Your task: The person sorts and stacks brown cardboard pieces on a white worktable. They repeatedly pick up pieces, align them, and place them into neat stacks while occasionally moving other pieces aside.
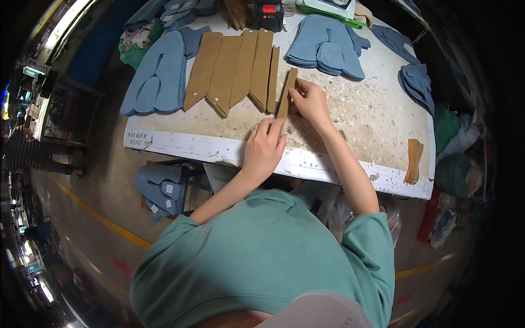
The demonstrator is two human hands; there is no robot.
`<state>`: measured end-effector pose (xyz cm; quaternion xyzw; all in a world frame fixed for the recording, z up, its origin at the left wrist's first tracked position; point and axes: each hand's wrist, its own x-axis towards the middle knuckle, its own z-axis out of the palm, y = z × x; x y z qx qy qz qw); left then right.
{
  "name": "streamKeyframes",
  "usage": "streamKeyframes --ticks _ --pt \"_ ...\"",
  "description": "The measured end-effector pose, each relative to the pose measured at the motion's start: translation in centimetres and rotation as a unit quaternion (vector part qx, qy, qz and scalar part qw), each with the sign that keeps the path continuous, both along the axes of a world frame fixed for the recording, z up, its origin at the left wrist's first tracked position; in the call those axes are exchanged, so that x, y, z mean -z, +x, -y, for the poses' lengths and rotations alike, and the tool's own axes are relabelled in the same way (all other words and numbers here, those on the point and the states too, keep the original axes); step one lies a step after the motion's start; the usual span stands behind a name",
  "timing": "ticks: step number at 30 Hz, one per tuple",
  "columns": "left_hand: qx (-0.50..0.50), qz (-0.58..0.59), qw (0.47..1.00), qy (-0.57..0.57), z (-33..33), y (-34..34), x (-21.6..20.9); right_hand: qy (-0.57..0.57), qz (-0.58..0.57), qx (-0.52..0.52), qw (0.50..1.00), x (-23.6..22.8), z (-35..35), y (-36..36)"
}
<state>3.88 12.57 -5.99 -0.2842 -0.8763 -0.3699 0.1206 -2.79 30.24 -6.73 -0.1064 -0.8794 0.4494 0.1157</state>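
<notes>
A narrow brown strip [289,87], perhaps a small stack of leather strips, slants across the worktable's near half. Its lower end is gripped by my left hand [262,146] close to the table's front edge. My right hand [310,104] pinches its right side further up, thumb and finger together. Just left of it lies another narrow brown strip [272,79]. Wider brown pieces with pointed ends [228,74] lie side by side beyond that. Blue-grey cut shoe-upper pieces are piled at the left [158,76] and at the far right [328,46].
The white table [377,117] is worn and speckled. A bundle of thin brown strips [413,161] lies near its right corner. Dark blue pieces [416,85] sit along the right edge. At the back stands a black-and-red device [269,15]. More blue-grey pieces [161,188] rest below the table's left side.
</notes>
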Motion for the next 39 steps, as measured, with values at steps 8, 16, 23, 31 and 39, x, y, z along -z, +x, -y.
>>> streamKeyframes --ticks 8,16,23,31,39 --pt "0.000 -0.009 1.000 0.006 -0.7 -1.5 0.0 0.005 -0.031 -0.001 0.999 1.2 0.1 -3.5" --pt "-0.005 0.000 0.998 0.063 -0.4 -0.8 0.6 0.050 -0.057 0.016 0.997 1.5 0.3 -4.1" --pt "-0.020 0.004 0.998 0.059 -0.3 -1.4 0.7 0.035 -0.079 0.033 0.996 -0.9 0.8 -2.0" --pt "-0.003 0.102 0.993 0.064 0.9 -2.6 -0.4 0.098 -0.162 -0.173 0.967 -2.6 2.5 7.5" --pt "0.002 -0.045 0.999 -0.022 2.4 -4.5 -2.6 0.239 -0.155 -0.106 0.953 -0.6 3.8 6.9"
